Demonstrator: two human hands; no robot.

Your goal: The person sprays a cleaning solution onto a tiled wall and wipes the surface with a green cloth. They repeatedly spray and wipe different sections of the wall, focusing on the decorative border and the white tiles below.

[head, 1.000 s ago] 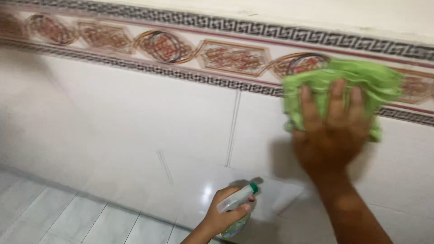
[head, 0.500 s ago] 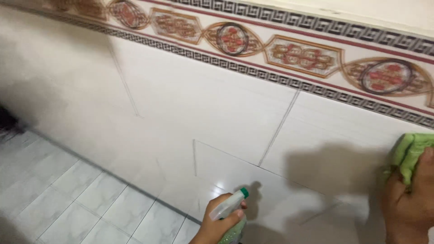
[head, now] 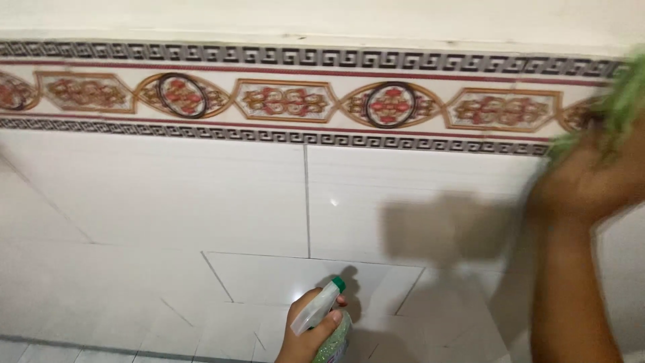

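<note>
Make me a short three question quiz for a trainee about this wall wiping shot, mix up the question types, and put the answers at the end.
1. True or false: the left hand holds a spray bottle low in front of the white wall tiles.
2. Multiple choice: the cloth under the right hand is A) blue, B) green, C) white.
3. Short answer: which part of the wall does the cloth overlap at the right edge of the view?

Key
1. True.
2. B.
3. The patterned border band of red and gold ornaments, at its right end; the cloth is blurred there.
</note>
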